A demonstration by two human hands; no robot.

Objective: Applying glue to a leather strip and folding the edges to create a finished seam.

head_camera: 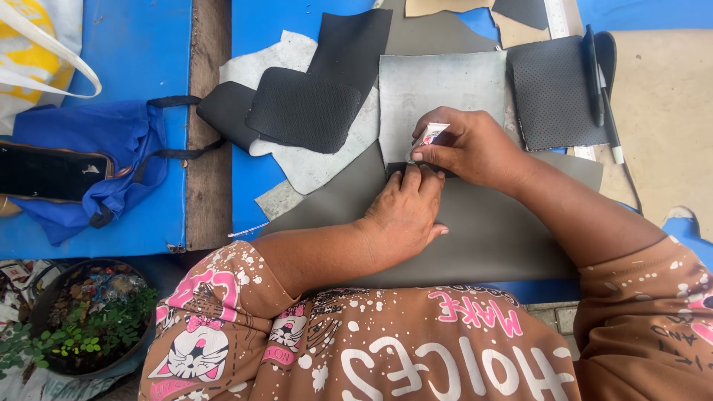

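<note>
Grey leather sheet pressed flat by left hand; right hand pinches small tube.

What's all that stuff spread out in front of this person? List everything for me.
Small tube: one, white and red, in right hand.
Grey sheet: one, centre.
Large dark grey sheet: one, under both hands.
Black textured pieces: several, centre and right.
Pens: two, dark, right.
Blue bag: one, left.
Phone: one, black, on bag.
Potted plant: one, green, lower left.
Blue table: one.
Left hand: pressing down on sheet.
Right hand: gripping tube.
</note>
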